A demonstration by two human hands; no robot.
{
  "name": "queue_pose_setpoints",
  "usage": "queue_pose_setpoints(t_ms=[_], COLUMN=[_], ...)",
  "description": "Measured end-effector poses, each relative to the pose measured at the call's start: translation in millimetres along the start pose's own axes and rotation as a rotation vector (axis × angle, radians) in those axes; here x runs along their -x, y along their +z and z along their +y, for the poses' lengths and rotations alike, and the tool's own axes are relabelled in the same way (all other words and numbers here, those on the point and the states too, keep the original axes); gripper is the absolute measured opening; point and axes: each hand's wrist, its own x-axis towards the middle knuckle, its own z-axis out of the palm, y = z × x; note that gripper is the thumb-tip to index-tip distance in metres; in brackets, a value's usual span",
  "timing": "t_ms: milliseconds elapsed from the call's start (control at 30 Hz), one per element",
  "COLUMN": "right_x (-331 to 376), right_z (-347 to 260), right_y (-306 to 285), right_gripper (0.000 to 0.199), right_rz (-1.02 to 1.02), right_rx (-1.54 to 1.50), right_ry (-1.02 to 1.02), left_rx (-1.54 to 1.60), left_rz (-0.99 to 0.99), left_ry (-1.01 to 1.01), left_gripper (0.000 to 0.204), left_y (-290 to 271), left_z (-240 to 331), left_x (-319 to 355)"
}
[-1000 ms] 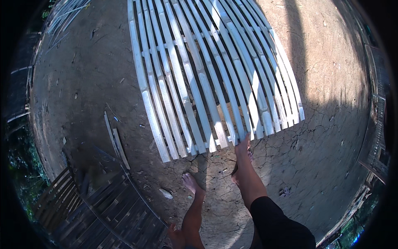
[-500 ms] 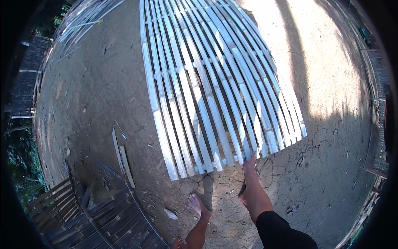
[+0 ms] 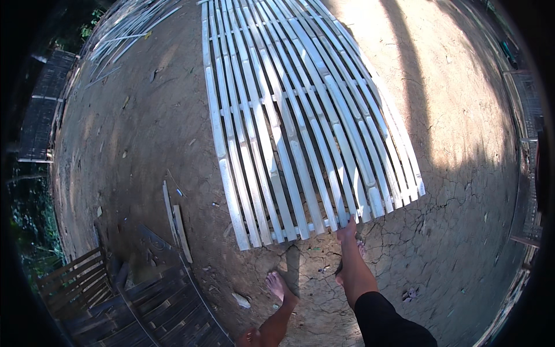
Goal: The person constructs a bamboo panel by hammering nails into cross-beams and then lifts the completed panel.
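A large panel of pale bamboo slats (image 3: pixel 300 144), joined by crosspieces, stretches from the middle of the view to the far edge. My right hand (image 3: pixel 347 229), at the end of a black-sleeved arm, is closed on a slat end at the panel's near edge. Its fingertips are partly hidden by the slats. A bare foot (image 3: pixel 276 284) stands on the ground left of that arm, and another is mostly hidden behind it. Beside the left leg, a rounded bit of skin (image 3: pixel 248 336) shows at the bottom edge; whether it is my left hand or a knee is unclear.
Cracked dry earth (image 3: pixel 451 243) lies around the panel. Two loose wooden strips (image 3: pixel 176 222) rest to the left, above a dark woven bamboo structure (image 3: pixel 156 309) at lower left. A pile of pale slats (image 3: pixel 124 37) lies far left. A pale stone-like piece (image 3: pixel 240 300) sits near the left foot.
The view has shifted slightly, so the ground and loose strips appear a little farther right. My right hand still holds the panel's near edge; the panel has barely moved.
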Motion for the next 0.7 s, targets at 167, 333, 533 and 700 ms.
queue_pose_setpoints(t_ms=[167,333,533,700], right_x=[56.4,119.0,321.0,498.6], right_z=[-6.4,-87.5,-154.9,-246.0], right_y=[-36.5,-77.9,-98.4,-64.0], right_gripper=[0.070,0.041,0.044,0.050], right_rz=[0.140,0.068,-0.607,-0.286], right_rx=[0.443,1.033,2.162,1.451], right_ry=[0.090,-0.058,-0.157,0.055], left_rx=[0.178,0.188,-0.088,0.098], left_rz=[0.009,-0.051,0.219,-0.083], left_ry=[-0.039,0.049,0.120,-0.011], left_gripper=[0.033,0.032,0.036,0.036], left_y=[-22.0,-11.8,7.2,-48.3], left_z=[38.3,31.8,-20.0,40.4], left_x=[12.6,7.4,33.6,64.5])
